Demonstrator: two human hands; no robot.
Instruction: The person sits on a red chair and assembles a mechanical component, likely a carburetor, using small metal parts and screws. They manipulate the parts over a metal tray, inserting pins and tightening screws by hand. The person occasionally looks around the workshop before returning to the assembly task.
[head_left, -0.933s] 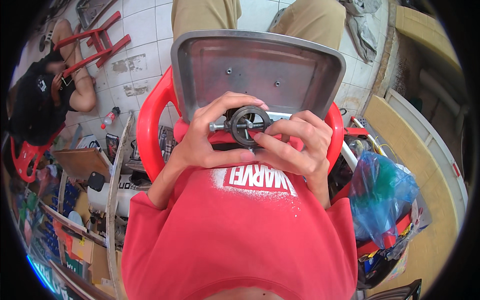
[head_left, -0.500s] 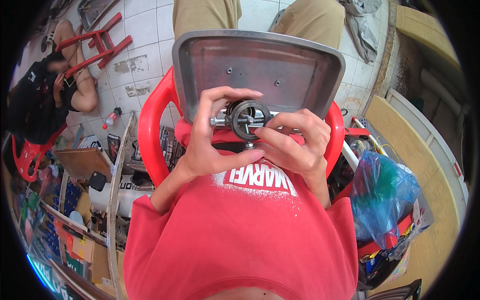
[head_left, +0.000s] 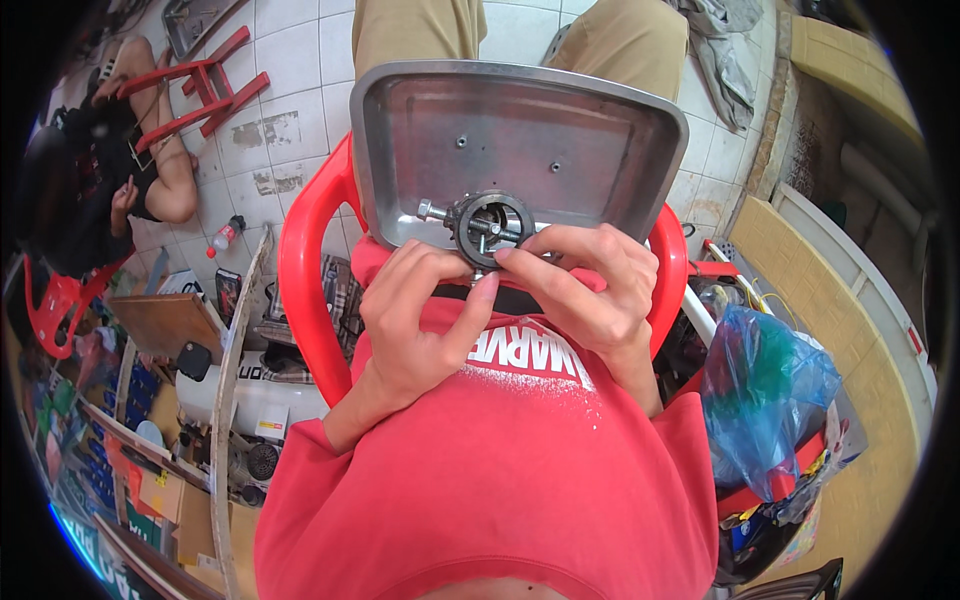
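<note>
A dark metal ring [head_left: 464, 236] with several bolts screwed in through its side is held up over the near edge of a grey metal tray [head_left: 520, 120]. One bolt with a silver hex head [head_left: 428, 210] sticks out to the left. My left hand [head_left: 410, 310] is closed at the ring's lower edge, thumb and fingers pinching the bolt there and mostly hiding it. With bent fingers and thumb, my right hand [head_left: 595, 285] grips the ring's right and lower right side. The bolts' inner ends cross inside the ring.
The tray rests tilted by my lap. Around me is a red plastic chair [head_left: 305, 270]. On the right lies a blue plastic bag [head_left: 765, 390]; on the left are a wooden board [head_left: 170, 325] and cluttered shelves. Another person sits at far left beside a red stool [head_left: 210, 90].
My left hand has dropped from around the ring's left and top to the bolt at its bottom. The ring has shifted slightly left and tilted. The other person's arm has lowered.
</note>
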